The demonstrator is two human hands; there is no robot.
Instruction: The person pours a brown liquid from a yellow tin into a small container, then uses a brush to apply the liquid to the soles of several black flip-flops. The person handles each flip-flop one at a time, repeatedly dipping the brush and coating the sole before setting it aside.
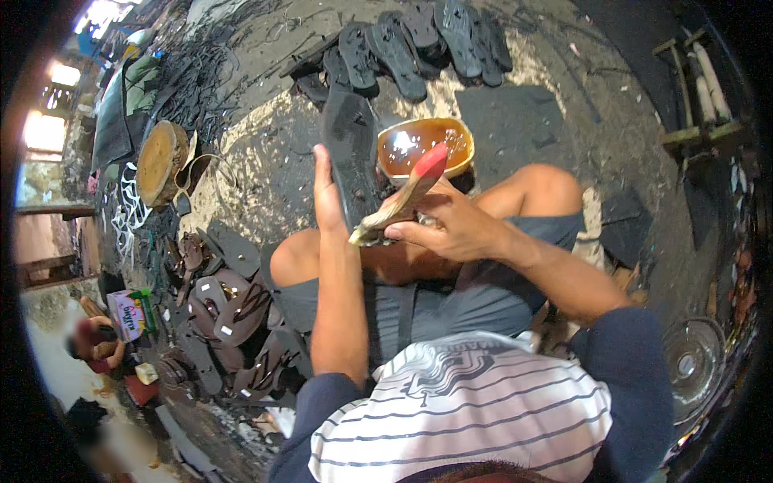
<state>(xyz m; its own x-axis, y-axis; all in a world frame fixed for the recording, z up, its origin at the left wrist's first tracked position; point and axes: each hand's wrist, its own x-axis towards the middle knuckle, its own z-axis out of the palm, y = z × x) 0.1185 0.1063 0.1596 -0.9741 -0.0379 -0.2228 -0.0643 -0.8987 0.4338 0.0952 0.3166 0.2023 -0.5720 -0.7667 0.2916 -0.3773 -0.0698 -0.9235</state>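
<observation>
Head view: at the centre of the frame the left hand (326,193) stands upright with its fingers (321,161) straight and pressed together, flat against the side of a dark sandal sole (352,145) that rises on edge from between the person's knees. Just right of it, the right hand (451,225) pinches the pale handle of a brush (403,197) between thumb and curled fingers (411,233); the brush slants up to the right, its red tip just over the near rim of a bowl and its lower end touching the sole. The yellow-rimmed bowl (463,165) sits on the floor (266,153) just beyond the knees and holds a glossy brown liquid (415,145). Along the upper edge of the frame lies a row of dark soles (419,40). At lower left, a heap of brown sandals with straps (233,314) lies on the floor beside the person's thigh. At upper left stands a round wooden block (157,161).
</observation>
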